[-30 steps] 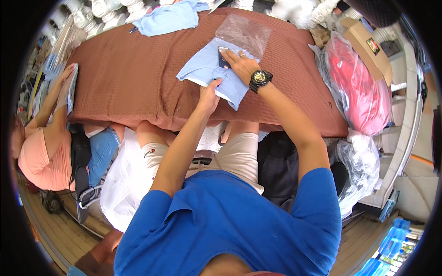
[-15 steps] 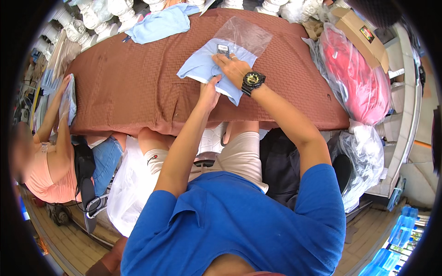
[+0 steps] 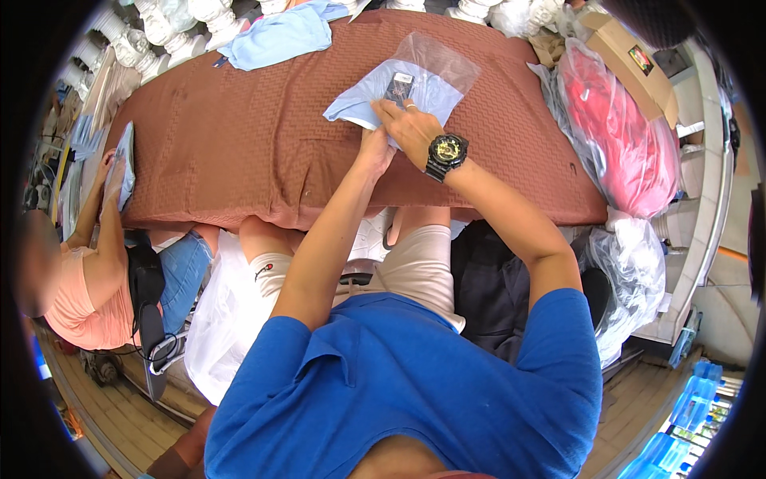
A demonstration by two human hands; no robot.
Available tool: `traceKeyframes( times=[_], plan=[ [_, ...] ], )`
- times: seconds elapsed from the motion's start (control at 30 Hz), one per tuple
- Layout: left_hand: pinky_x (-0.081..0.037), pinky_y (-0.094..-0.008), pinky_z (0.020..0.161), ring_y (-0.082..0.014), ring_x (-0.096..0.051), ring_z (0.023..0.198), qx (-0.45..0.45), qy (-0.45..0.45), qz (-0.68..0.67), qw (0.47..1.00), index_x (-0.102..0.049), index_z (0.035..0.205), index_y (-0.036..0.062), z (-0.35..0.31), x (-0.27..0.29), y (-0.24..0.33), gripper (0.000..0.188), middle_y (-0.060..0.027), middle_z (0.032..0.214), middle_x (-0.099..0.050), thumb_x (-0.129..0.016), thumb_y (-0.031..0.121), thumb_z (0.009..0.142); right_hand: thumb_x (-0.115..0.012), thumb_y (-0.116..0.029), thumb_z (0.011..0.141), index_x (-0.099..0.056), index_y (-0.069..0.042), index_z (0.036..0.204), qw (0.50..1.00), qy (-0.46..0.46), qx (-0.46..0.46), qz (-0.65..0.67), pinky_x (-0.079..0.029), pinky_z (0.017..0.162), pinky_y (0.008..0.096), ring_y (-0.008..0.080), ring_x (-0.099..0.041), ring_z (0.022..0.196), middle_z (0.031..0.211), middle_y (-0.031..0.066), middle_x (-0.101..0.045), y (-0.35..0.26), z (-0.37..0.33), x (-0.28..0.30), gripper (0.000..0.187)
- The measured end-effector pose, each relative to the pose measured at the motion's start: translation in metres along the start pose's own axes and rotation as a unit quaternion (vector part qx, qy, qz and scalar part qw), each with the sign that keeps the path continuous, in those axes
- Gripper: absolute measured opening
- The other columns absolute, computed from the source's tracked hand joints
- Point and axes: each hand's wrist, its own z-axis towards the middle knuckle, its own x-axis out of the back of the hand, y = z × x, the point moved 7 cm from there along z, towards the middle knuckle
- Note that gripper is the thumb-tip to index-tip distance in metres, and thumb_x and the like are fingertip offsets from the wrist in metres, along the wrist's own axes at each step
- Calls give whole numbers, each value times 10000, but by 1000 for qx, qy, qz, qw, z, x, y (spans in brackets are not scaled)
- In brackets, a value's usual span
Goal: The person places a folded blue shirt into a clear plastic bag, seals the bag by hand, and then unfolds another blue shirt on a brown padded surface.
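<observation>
The folded light-blue fabric garment (image 3: 361, 89), between the long edges of the brown cloth-covered table (image 3: 223, 144), is best steadied flat, left hand (image 3: 378, 152) grasping its near side, right hand (image 3: 412, 132) resting fingers on top.

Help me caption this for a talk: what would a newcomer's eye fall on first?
Probably the bright blue shirt filling the lower middle. Then the left hand and right hand at the light-blue folded cloth, over the brown cover above centre. Last, perhaps, the plastic-wrapped red bundle at the upper right.
</observation>
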Motion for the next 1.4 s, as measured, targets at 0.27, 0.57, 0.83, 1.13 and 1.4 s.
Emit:
traceKeyframes(
  times=[0.27, 0.57, 0.83, 1.13, 1.4],
  plan=[
    [-573, -384, 828, -221, -648, 1005, 62, -52, -41, 996, -526, 1221, 115, 0, -2, -18, 247, -82, 1113, -612, -456, 313, 1088, -605, -16, 840, -528, -8, 1392, 1000, 14, 1, -20, -624, 713, 371, 364, -646, 1079, 1272, 112, -578, -25, -15, 27, 557],
    [-551, -368, 776, -183, -626, 931, 184, 29, 57, 981, -575, 1102, 102, 20, 55, -66, 284, -51, 1066, -608, -581, 376, 1031, -613, -87, 820, -414, 26, 1485, 998, 14, -1, 68, -618, 764, 386, 379, -599, 1166, 1422, 162, -524, -70, -39, 43, 703],
    [-528, -396, 997, -215, -613, 1093, 114, 38, -61, 991, -529, 1331, 44, -16, -9, -41, 373, -71, 1213, -606, -643, 192, 1008, -577, -65, 812, -426, 23, 1482, 994, 1, -25, 107, -612, 667, 369, 337, -679, 913, 1470, 158, -506, -111, -56, 68, 693],
    [-485, -376, 1006, -232, -604, 1138, -125, -13, 275, 953, -530, 1361, -3, 1, -67, 74, 443, -89, 1264, -626, -657, 211, 995, -608, -4, 770, -426, 11, 1480, 971, 139, -57, 188, -617, 735, 359, 358, -600, 1068, 1459, 200, -483, -105, -43, 111, 734],
    [-180, -662, 1198, -472, -296, 1472, -196, -163, 819, 515, -283, 1589, 381, -16, -50, 52, 826, -194, 1669, -186, -673, 160, 895, -668, -3, 871, -432, -66, 1506, 883, 221, -167, 380, -517, 978, 462, 401, -588, 1183, 1498, 221, -403, -128, -97, 37, 681]
  ],
)
